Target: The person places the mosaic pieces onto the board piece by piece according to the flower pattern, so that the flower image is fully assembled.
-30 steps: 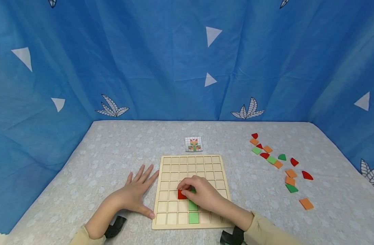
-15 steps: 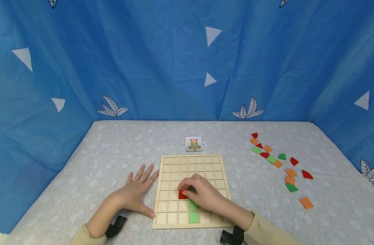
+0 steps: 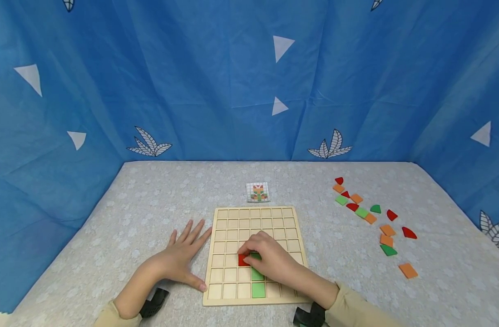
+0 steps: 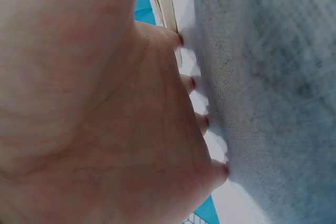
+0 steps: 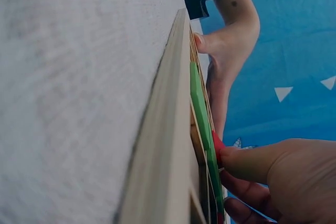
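Note:
A wooden grid board (image 3: 229, 291) lies on the table. Two light green square tiles (image 3: 258, 290) sit in one column, with a darker green piece (image 3: 255, 256) above them, partly under my right hand. My right hand (image 3: 271, 259) pinches a red tile (image 3: 242, 260) at a cell left of that green piece; the thumb covers part of it. In the right wrist view the thumb touches the red tile (image 5: 217, 144) at the board's surface. My left hand (image 3: 177, 259) lies spread on the table, its thumb and a fingertip touching the board's left edge.
A small pattern card (image 3: 258, 192) lies behind the board. To the right are scattered several loose pieces: orange squares (image 3: 407, 270), red pieces (image 3: 409, 233), and green ones (image 3: 388, 250). A blue curtain (image 3: 229, 91) surrounds the table.
The right hand has barely shifted, still at the red tile, which sits slightly differently in its cell. The left hand stays in place.

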Tool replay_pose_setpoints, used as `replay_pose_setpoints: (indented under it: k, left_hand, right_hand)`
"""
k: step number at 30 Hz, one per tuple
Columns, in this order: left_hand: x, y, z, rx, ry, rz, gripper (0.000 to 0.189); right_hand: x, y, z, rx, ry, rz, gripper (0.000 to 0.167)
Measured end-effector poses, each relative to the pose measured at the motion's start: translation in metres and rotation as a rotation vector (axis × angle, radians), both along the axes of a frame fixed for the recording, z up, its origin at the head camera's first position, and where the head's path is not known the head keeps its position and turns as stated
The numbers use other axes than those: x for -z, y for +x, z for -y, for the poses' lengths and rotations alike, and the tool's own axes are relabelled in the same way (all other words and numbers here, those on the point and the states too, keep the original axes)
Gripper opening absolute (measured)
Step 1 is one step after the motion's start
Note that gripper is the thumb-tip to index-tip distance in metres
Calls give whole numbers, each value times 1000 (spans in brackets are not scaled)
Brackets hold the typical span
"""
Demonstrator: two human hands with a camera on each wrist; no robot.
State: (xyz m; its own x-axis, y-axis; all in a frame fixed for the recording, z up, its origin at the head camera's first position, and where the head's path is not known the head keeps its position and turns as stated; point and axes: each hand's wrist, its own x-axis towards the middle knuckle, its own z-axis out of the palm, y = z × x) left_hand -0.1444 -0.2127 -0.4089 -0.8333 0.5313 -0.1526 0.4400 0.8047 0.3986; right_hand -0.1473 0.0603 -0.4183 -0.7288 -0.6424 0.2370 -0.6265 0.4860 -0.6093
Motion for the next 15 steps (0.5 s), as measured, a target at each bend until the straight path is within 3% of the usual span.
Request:
replay_pose_setpoints:
  k: [15]
  left_hand:
    - [-1, 1, 0, 3, 10, -7, 132]
  right_hand:
    - [2, -1, -1, 12, 107, -70, 20]
